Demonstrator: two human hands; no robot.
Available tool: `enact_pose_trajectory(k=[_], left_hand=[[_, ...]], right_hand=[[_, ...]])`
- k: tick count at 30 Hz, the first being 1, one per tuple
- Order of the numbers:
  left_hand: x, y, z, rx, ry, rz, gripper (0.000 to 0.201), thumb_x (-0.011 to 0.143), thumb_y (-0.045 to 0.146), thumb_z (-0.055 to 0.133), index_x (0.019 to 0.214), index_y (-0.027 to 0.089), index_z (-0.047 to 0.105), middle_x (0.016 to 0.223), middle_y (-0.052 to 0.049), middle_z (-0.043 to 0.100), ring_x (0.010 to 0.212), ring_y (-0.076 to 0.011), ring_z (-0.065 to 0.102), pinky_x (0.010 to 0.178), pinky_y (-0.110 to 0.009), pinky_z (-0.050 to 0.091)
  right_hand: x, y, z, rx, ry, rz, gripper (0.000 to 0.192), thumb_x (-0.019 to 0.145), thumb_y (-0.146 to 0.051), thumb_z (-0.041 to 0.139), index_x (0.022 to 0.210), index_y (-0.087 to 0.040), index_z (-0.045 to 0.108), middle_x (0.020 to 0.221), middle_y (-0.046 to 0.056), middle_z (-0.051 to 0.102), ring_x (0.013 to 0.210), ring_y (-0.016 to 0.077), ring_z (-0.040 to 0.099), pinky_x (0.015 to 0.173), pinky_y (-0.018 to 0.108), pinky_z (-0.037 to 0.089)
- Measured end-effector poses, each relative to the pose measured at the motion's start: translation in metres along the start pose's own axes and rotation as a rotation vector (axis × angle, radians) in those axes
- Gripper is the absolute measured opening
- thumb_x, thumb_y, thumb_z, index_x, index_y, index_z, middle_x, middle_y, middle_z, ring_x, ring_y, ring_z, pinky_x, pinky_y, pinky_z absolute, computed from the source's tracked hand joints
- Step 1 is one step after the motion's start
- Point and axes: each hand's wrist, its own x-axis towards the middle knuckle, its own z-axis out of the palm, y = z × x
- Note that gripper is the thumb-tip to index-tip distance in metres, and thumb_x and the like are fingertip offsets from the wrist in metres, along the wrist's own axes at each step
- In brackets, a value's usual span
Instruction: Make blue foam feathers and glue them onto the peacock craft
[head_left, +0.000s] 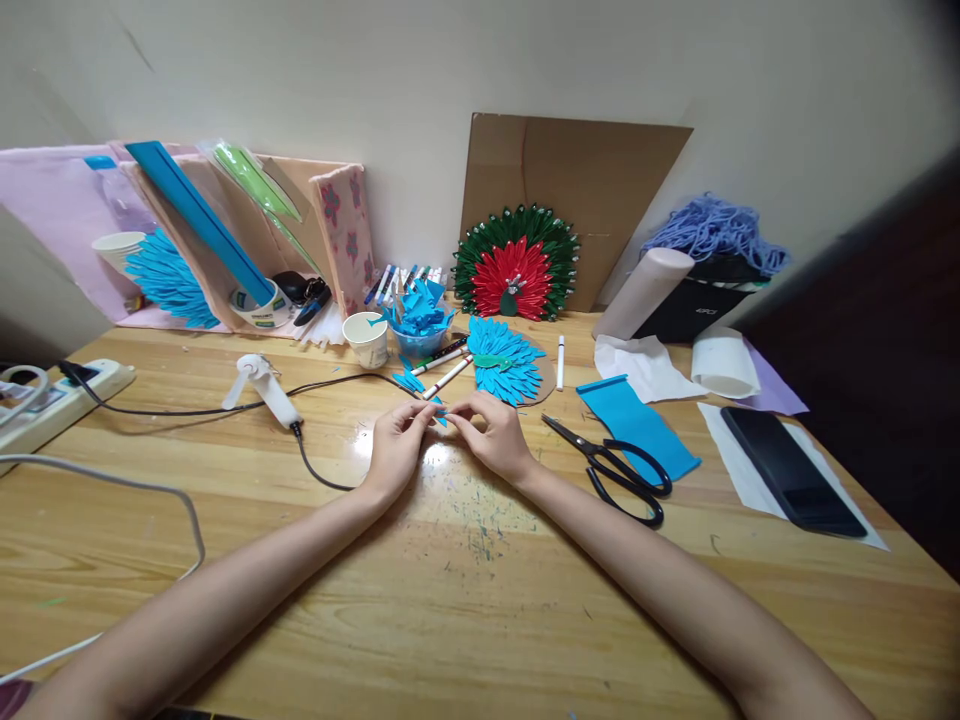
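Above the middle of the table, my left hand [397, 445] and my right hand [495, 435] meet at the fingertips. Both pinch a small blue paper piece [442, 417], partly hidden by the fingers. Just beyond them, several cut blue pieces [409, 378] lie loose beside white markers [448, 378]. Behind my right hand is a round cardboard base [551, 375] covered with layered blue petals [506, 372] and a green shape [493, 362] across its middle. A clear bowl of blue pieces [420, 320] stands farther back, next to a paper cup [366, 340].
On the right lie black-handled scissors [626, 468], a blue sheet [671, 440] and a phone [791, 470]. A white glue gun [270, 393] with a black cord is at left, near a power strip [97, 385]. Cardboard [600, 180] leans behind a red-and-green petal piece [517, 275].
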Motion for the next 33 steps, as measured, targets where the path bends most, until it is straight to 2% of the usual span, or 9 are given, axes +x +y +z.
enact_pose_trajectory(k=[4,9,13,16,21,29,33], left_hand=[[-0.002,0.004,-0.002,-0.035,0.009,-0.058,0.027,0.073,0.041,0.062,0.08,0.015,0.067,0.064,0.0,0.062,0.059,-0.012,0.055,0.057,-0.021,0.042],[-0.004,0.005,-0.005,0.024,0.01,-0.079,0.028,0.068,0.041,0.066,0.067,0.013,0.065,0.06,-0.001,0.061,0.056,-0.0119,0.054,0.054,-0.022,0.04],[-0.004,0.003,-0.006,0.043,0.02,-0.05,0.028,0.069,0.042,0.064,0.069,0.013,0.065,0.062,-0.002,0.062,0.057,-0.0127,0.054,0.056,-0.022,0.041],[-0.006,0.0,-0.006,0.101,0.016,-0.01,0.029,0.07,0.042,0.063,0.07,0.013,0.065,0.063,-0.002,0.063,0.059,-0.0136,0.055,0.057,-0.023,0.041],[-0.006,-0.005,-0.005,0.201,0.009,0.08,0.028,0.074,0.042,0.058,0.069,0.015,0.064,0.066,-0.002,0.064,0.062,-0.0143,0.056,0.059,-0.023,0.041],[-0.007,-0.003,-0.005,0.204,-0.023,0.057,0.027,0.076,0.041,0.057,0.069,0.015,0.06,0.065,-0.001,0.061,0.063,-0.0149,0.057,0.059,-0.024,0.042],[-0.008,-0.002,-0.004,0.179,-0.021,0.034,0.028,0.074,0.042,0.059,0.072,0.015,0.061,0.068,-0.003,0.064,0.065,-0.0155,0.06,0.061,-0.024,0.044]], right_hand=[[-0.001,0.001,-0.001,-0.018,0.008,-0.021,0.007,0.082,-0.023,0.057,0.078,-0.019,0.061,0.072,0.003,0.061,0.069,0.0164,0.054,0.068,0.03,0.043],[-0.002,0.0,0.0,-0.017,-0.004,-0.031,0.006,0.08,-0.023,0.058,0.081,-0.019,0.063,0.074,0.004,0.062,0.07,0.0163,0.055,0.066,0.03,0.045],[-0.002,0.002,0.002,0.135,-0.078,0.091,0.018,0.077,-0.031,0.062,0.088,-0.017,0.064,0.08,0.005,0.064,0.07,0.0152,0.058,0.062,0.027,0.047],[-0.001,0.005,0.004,0.278,-0.13,0.212,0.02,0.079,-0.034,0.059,0.083,-0.016,0.065,0.078,0.005,0.065,0.068,0.0142,0.06,0.063,0.026,0.048],[0.001,0.011,0.006,0.422,-0.137,0.348,0.021,0.075,-0.035,0.062,0.077,-0.015,0.064,0.071,0.003,0.064,0.064,0.0134,0.06,0.06,0.025,0.048],[0.004,0.016,0.006,0.508,-0.093,0.396,0.024,0.071,-0.039,0.064,0.072,-0.015,0.063,0.064,0.0,0.06,0.054,0.0102,0.055,0.054,0.023,0.046],[0.002,0.014,0.009,0.489,-0.129,0.38,0.025,0.074,-0.04,0.062,0.073,-0.015,0.063,0.064,0.0,0.06,0.055,0.0114,0.056,0.054,0.024,0.046]])
